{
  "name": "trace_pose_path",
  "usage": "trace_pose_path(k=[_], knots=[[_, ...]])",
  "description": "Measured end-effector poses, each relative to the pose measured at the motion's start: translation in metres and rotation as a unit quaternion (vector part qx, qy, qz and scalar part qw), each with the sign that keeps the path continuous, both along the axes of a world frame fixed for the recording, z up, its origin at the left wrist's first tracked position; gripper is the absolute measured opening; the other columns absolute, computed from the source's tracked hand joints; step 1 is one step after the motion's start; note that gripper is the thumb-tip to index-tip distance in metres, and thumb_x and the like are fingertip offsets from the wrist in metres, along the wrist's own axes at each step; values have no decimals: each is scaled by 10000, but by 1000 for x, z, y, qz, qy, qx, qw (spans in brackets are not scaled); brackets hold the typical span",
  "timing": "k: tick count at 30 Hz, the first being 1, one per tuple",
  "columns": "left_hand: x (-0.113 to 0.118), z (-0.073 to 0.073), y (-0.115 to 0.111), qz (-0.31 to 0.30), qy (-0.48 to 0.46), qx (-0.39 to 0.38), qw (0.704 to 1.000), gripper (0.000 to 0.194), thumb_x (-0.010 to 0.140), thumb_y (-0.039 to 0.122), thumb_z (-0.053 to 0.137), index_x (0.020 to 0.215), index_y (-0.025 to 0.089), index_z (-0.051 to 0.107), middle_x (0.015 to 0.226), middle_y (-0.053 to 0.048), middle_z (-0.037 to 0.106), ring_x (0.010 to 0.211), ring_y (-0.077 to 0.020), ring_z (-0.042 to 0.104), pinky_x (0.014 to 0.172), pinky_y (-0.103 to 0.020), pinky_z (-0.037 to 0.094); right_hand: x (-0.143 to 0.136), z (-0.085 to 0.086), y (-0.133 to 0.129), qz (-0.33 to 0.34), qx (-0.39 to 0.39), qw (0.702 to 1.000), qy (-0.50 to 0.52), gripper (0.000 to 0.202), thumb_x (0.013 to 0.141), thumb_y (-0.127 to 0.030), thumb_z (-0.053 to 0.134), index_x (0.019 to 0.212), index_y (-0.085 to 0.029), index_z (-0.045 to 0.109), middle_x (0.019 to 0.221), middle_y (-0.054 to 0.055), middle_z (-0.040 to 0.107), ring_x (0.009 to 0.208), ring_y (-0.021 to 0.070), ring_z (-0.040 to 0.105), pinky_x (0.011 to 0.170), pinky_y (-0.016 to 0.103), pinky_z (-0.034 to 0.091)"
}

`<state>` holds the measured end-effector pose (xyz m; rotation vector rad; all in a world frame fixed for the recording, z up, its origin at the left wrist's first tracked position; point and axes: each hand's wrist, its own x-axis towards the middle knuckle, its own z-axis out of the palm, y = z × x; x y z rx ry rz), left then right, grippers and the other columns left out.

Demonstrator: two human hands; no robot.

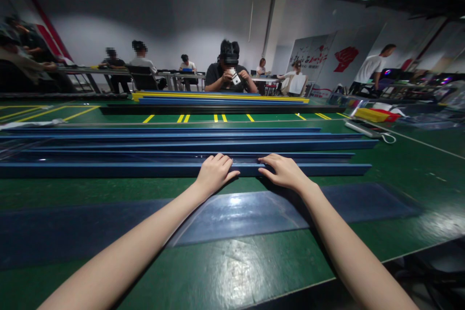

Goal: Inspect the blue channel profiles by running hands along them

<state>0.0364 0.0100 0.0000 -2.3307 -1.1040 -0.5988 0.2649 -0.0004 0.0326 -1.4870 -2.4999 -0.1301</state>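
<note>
A long blue plastic channel (327, 170) lies across the table in front of me, its near wall facing me. My left hand (213, 173) grips it near the middle, fingers reaching over the near wall and thumb on my side. A little to the right, my right hand (285, 170) holds the same channel with curved fingers inside and thumb at the near wall. The fingertips of both hands are partly hidden in the channel. Just beyond lie several more blue channels (290, 145), parallel to it. Under my forearms a clear flat sheet (236, 215) is spread on the table.
The green table (399, 169) carries yellow tape marks. Further back lie a black strip (218, 109) and a stack with a yellow strip (218, 96). At right are a white power bank (366, 129) with a cable and a yellow packet (371, 115). A person (230, 70) sits opposite.
</note>
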Motion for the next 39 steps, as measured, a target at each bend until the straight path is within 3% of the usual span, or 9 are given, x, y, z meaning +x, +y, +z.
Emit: trace_pose_path(k=[32,39], knots=[[1,1,-2,12,2,2,1000,334,817,469,447,791,151,545,807,-66,616,799,-206,528,626,-307,301,0,-1,0,6,3,1000,2,381,833,-383,411,1118,-180,563,1114,84,591,1029,190,527,851,290,401],[2,1,-3,40,0,13,999,380,805,519,426,803,150,518,762,-73,603,744,-201,534,615,-299,305,0,-1,1,7,3,1000,8,339,830,-371,427,1073,-187,576,1093,84,595,1004,186,539,815,276,407]])
